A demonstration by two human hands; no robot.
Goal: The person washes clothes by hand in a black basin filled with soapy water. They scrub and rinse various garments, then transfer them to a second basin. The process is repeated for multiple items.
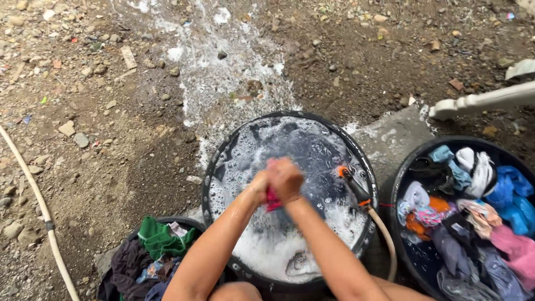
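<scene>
Bare dirt and stones all around, with a streak of white suds (214, 72) running across the ground toward the top of the view. Dead centre sits the big black tub (207, 184), full of foamy water. To its right, another black tub (402, 178) is heaped with wet clothes in blue, white, pink, orange and grey. Lower left, a smaller basin (192, 223) holds a green garment and dark pieces piled up. A pale hose (39, 200) curves along the left edge, and a second hose (384, 234) hooks over the centre tub's right rim, its dark nozzle tipped with orange.

Now the hands: both are over the foam, pressed together. The left hand (259, 187) and right hand (287, 178) are clenched tight, knuckle to knuckle, gripping a small pink cloth (272, 199) between them. The cloth hangs just above the suds, mostly hidden, so what garment it is stays unclear.
</scene>
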